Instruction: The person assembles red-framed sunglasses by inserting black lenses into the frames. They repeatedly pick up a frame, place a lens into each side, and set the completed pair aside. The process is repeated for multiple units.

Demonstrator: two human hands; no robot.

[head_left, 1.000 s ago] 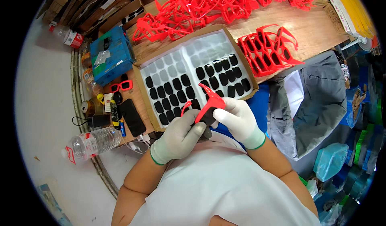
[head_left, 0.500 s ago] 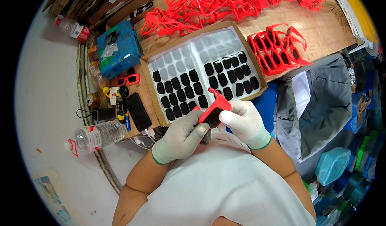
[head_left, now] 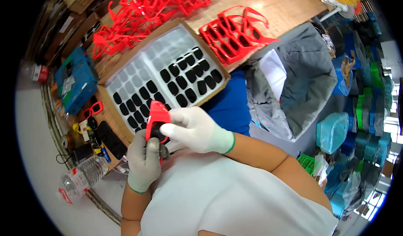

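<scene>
In front of my chest I hold a pair of red-framed sunglasses [head_left: 158, 111], turned on end. My left hand [head_left: 144, 162], in a whitish glove with darkened fingertips, is closed round its lower part. My right hand [head_left: 200, 131], gloved in white, grips the other side, with the thumb against a dark lens [head_left: 155, 129] in the frame. The fingers behind the frame are hidden. Just beyond my hands lies a shallow cardboard box [head_left: 206, 47] with rows of dark lenses [head_left: 181, 82] on white lining; its farther pockets look pale.
A heap of red frames [head_left: 155, 9] covers the table's far side. Several red sunglasses [head_left: 235, 36] stand grouped right of the box. At left are a blue box [head_left: 75, 80], a phone [head_left: 111, 139] and a plastic bottle [head_left: 86, 177]. Grey cloth [head_left: 304, 76] lies at right.
The whole view has swung, so the table and box appear farther left and tilted. Both hands keep hold of the sunglasses, which now stand more upright, my right thumb still at the lens.
</scene>
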